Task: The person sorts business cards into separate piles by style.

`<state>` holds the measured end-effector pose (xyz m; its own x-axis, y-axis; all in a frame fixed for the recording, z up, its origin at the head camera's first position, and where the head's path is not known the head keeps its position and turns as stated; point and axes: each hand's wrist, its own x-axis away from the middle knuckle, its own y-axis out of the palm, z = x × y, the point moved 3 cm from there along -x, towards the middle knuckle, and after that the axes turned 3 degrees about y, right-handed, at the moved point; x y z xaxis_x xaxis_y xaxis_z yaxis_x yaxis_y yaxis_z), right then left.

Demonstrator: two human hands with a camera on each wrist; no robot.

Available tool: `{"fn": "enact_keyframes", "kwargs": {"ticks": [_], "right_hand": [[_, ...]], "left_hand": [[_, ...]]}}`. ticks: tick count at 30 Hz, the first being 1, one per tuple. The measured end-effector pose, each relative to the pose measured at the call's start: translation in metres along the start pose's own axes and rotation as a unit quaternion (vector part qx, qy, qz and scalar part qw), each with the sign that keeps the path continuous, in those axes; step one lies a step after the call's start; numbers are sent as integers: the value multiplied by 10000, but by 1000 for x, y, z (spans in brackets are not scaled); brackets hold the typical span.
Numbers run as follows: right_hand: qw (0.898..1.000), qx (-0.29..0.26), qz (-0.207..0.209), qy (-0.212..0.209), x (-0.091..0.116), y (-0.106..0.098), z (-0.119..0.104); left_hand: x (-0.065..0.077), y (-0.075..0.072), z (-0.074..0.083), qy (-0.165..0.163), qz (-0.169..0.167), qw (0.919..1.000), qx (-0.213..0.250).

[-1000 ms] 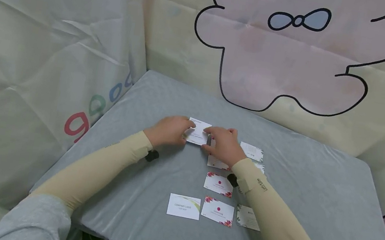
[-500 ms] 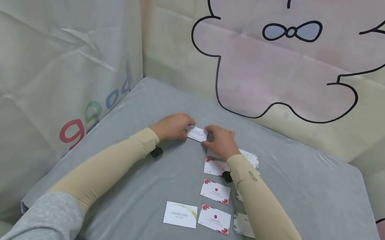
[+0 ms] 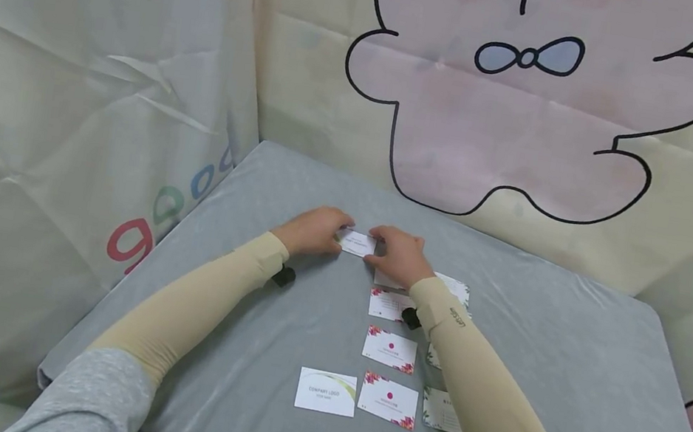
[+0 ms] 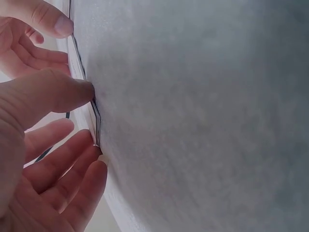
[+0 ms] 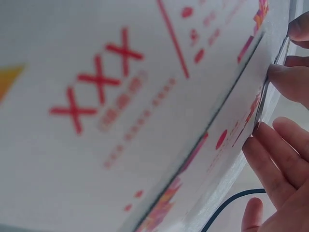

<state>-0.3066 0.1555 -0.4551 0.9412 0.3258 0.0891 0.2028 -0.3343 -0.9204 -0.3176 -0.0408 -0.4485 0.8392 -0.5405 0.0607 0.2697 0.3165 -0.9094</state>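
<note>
A white business card [image 3: 357, 243] is held between both hands toward the back of the table. My left hand [image 3: 317, 230] pinches its left end, thumb against the near edge and fingers at the far edge. At the opposite end, my right hand [image 3: 399, 256] pinches it the same way. In the left wrist view, the cards' edge [image 4: 98, 121] shows more than one thin layer, but I cannot tell how many. Beneath the right hand lie white cards with red print, and the nearest card [image 5: 96, 145] fills much of the right wrist view.
A column of red-flowered cards [image 3: 390, 349] runs toward the front, with green-leaf cards [image 3: 441, 411] to its right, partly under the right sleeve. A card reading "COMPANY LOGO" [image 3: 326, 392] lies at front left. Grey cloth covers the table [image 3: 246, 350]; printed curtains [image 3: 308, 113] stand behind.
The held card has tilted, so it looks shorter front to back than a second ago. Both hands keep their grip. The head view has shifted slightly upward; the last half second is nearly still.
</note>
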Motion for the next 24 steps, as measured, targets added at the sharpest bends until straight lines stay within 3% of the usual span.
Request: {"fn": "enact_keyframes", "kwargs": {"ticks": [17,24], "right_hand": [[9998,72,172,-30,-4,2,3],[9998,123,81,-93,-4,7,4]], "left_hand": [[-4,5,-5,-181,224,9996,3],[2,8,-9,-151,299,9994,101]]}}
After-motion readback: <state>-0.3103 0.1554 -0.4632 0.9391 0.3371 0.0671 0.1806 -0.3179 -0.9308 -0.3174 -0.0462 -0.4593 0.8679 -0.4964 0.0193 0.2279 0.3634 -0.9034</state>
